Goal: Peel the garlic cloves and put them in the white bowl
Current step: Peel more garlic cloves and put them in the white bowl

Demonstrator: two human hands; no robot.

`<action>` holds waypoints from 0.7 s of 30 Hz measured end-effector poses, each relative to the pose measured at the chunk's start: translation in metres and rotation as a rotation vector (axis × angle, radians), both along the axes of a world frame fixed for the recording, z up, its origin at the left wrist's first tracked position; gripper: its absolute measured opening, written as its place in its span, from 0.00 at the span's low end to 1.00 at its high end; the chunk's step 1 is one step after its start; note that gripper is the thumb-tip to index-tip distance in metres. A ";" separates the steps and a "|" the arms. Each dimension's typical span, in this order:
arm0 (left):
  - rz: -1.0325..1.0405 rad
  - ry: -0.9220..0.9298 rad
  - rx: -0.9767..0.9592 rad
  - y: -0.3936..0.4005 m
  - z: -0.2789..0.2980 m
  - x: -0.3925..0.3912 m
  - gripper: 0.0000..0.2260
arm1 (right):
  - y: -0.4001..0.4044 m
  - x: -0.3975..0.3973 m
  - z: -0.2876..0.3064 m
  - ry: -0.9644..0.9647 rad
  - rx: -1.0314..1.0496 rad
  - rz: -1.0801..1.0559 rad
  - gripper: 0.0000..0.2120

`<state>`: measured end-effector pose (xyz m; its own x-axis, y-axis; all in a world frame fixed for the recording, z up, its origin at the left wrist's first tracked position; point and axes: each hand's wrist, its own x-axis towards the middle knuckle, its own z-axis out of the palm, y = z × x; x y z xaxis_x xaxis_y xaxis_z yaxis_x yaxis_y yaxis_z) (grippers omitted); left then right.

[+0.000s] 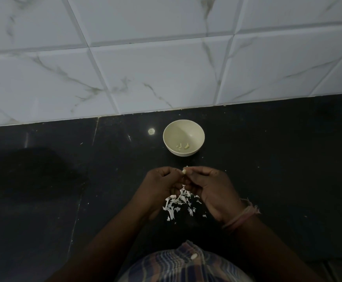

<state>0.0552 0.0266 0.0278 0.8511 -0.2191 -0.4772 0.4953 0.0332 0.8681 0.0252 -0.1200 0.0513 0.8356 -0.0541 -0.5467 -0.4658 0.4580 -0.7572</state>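
Above the counter's (267, 159) middle, we pinch a garlic clove (184, 171) between our left hand (162, 186) and right hand (208, 188), fingertips of both clenched on it. The white bowl (183, 127) sits straight beyond — nearer the back edge — equally reachable by either hand.

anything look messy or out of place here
Only the garlic skins: white flakes lie scattered loose on the black counter beneath both hands, outside the white bowl. Nothing looks spilled or damaged.
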 end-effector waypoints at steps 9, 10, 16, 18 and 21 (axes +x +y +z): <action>-0.004 -0.056 0.035 0.001 -0.001 0.002 0.10 | -0.001 -0.002 -0.013 -0.242 -0.556 0.178 0.07; -0.007 -0.062 0.039 0.001 0.000 0.002 0.10 | -0.001 -0.002 -0.014 -0.249 -0.555 0.169 0.07; 0.006 -0.047 0.000 0.000 -0.001 0.001 0.08 | 0.001 0.000 -0.023 -0.221 -0.414 0.104 0.09; 0.015 0.005 -0.062 0.000 -0.002 0.000 0.08 | 0.004 0.000 -0.023 -0.180 -0.223 0.047 0.10; 0.044 0.113 -0.141 -0.001 -0.004 -0.001 0.08 | 0.006 0.001 -0.024 -0.130 -0.060 -0.025 0.11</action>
